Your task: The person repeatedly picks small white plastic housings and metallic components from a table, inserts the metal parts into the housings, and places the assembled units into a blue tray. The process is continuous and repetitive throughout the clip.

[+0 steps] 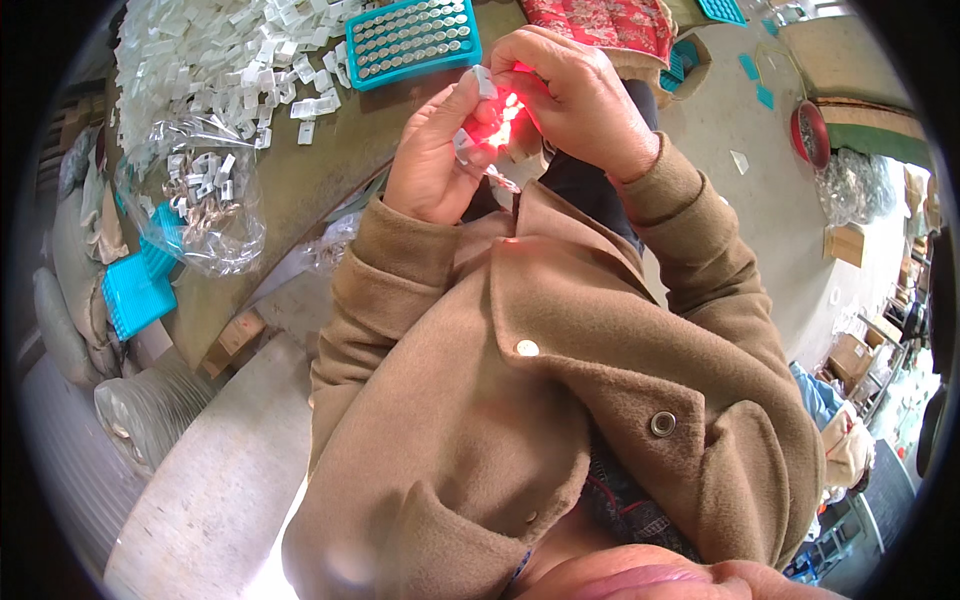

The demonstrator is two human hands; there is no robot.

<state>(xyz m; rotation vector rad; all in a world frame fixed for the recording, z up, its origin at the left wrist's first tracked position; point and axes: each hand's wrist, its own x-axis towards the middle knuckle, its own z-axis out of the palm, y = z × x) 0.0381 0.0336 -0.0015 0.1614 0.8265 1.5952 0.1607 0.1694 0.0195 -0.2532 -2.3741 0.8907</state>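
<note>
Both of my hands meet above my lap, at the near edge of the table. My left hand (432,150) is closed around a small lit thing that glows bright red (508,112); the glare hides its shape. Whitish bits (483,82) show at the left thumb tip and lower by the fingers, and a thin pale strip (503,180) hangs below. Touching the far side of the glow, my right hand (590,100) has its fingers bent into a pinch. Whatever sits between those fingertips is hidden.
On the table, a big heap of clear-white plastic pieces (225,50) lies left of a teal tray (372,78) with rows of round silvery parts. Nearer is a clear bag (235,235) holding similar pieces. Red patterned cloth (610,25) lies beyond my right hand; a red basin (808,135) stands right.
</note>
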